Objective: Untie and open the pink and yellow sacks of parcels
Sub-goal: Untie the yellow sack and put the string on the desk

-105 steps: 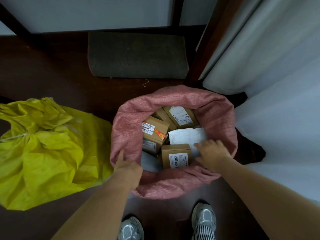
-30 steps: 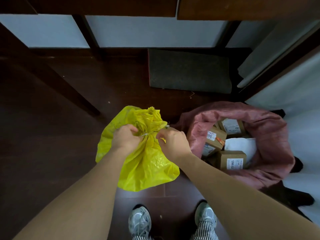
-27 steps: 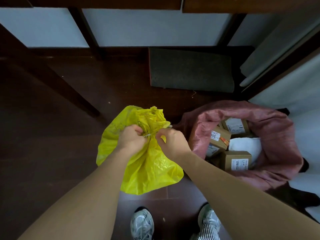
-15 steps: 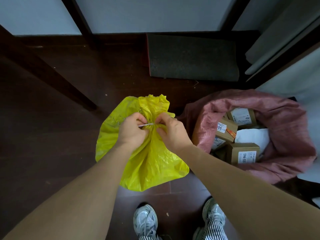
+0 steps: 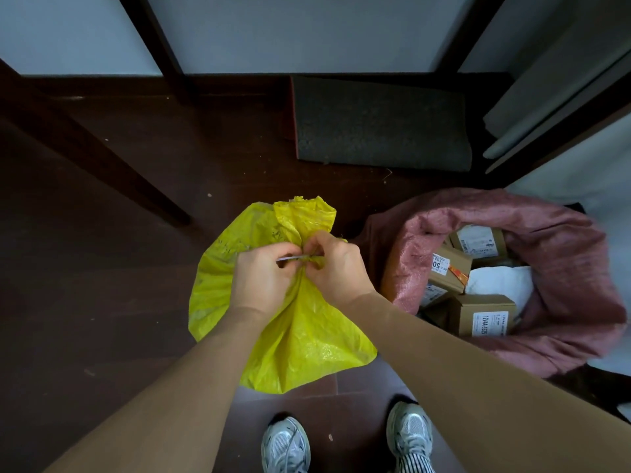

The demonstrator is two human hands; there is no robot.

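The yellow sack (image 5: 300, 336) stands on the dark floor in front of me, its neck bunched and bound by a thin white tie (image 5: 293, 257). My left hand (image 5: 263, 278) and my right hand (image 5: 336, 264) meet at that neck, and both pinch the tie with fingertips. To the right, the pink sack (image 5: 563, 268) stands with its mouth wide open. Inside it lie several brown cardboard parcels (image 5: 481, 314) and a white soft parcel (image 5: 498, 281).
A dark grey mat (image 5: 379, 124) lies on the floor beyond the sacks. Dark wooden posts (image 5: 102, 158) run diagonally at the left. White sheeting (image 5: 587, 186) hangs at the right. My two sneakers (image 5: 409, 435) stand close behind the sacks.
My hands left the open pink sack and went to the yellow sack, which now stands upright in front of me. Over the last second both hands closed in on the tie at its neck.
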